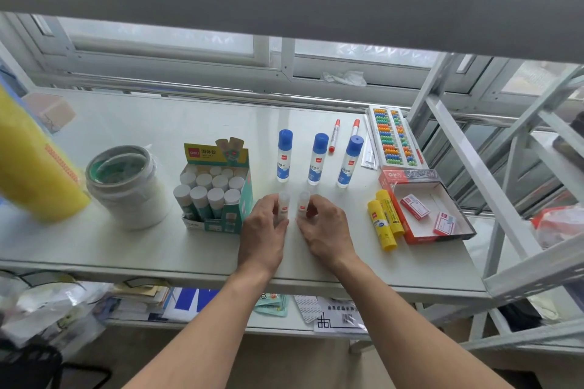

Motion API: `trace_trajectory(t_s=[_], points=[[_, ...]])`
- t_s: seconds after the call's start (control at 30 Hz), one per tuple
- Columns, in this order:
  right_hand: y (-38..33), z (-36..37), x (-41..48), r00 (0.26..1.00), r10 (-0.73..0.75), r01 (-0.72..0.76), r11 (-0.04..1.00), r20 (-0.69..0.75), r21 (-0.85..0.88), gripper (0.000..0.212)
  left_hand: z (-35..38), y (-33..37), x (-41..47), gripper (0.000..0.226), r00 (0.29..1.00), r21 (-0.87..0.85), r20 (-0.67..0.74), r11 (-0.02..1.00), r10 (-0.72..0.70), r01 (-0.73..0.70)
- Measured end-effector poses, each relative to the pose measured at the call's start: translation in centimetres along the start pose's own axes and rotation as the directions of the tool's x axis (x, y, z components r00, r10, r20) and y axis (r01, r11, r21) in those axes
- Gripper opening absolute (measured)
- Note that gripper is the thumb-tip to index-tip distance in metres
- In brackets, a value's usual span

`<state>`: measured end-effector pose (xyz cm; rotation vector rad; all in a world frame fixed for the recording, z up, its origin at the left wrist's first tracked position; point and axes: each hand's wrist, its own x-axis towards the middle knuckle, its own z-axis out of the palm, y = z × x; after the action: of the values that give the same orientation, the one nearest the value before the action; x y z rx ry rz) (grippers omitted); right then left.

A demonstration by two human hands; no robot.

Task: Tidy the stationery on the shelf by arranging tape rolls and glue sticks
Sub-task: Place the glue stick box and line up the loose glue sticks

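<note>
I am reaching both forearms over the shelf [126, 249]; my left hand [264, 230] is pinching one small white glue stick [283, 204] upright, my right hand [325, 230] pinching another [302, 204] just beside it, before three blue-capped bottles [317, 158].

shelf [126, 240] w/ glue sticks [317, 158], tape rolls [128, 186]

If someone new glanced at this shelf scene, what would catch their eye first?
Probably the two hands, left hand and right hand, each holding a small clear glue stick upright at the shelf's front centre. Behind them stand three blue-capped glue bottles in a row, and a big yellow roll looms at far left.
</note>
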<state>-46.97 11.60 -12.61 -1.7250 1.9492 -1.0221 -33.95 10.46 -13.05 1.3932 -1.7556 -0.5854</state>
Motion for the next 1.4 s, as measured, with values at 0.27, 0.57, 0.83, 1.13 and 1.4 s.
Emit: trace_trajectory(t_s=[0.27, 0.57, 0.83, 1.13, 1.4], points=[[-0.4, -0.5, -0.4, 0.999, 0.009, -0.009, 1.0, 0.031, 0.004, 0.019, 0.3, -0.2, 0.1, 0.016, 0.999, -0.011, -0.023, 0.999, -0.038, 0.037], [-0.9, -0.8, -0.7, 0.999, 0.024, -0.024, 1.0, 0.027, 0.006, 0.014, 0.2, -0.1, 0.1, 0.019, 0.999, -0.01, -0.019, 0.999, -0.046, 0.046], [1.7, -8.7, -4.0, 0.952, 0.089, -0.114, 0.991, -0.293, -0.07, 0.022, -1.2, 3.8, -5.7, 0.043, 0.991, -0.104, -0.134, 0.994, 0.015, -0.029], [3.5, -12.9, -2.3, 0.988, 0.133, -0.154, 0.881, -0.078, -0.447, 0.014, 7.5, 9.7, -5.1, 0.058, 0.885, 0.156, 0.443, 0.959, 0.147, -0.238], [4.0, -12.7, -2.1, 0.984, 0.137, -0.172, 0.882, -0.111, -0.438, 0.019, 7.2, 9.1, -5.1, 0.039, 0.91, 0.282, 0.381, 0.918, 0.161, -0.28]])
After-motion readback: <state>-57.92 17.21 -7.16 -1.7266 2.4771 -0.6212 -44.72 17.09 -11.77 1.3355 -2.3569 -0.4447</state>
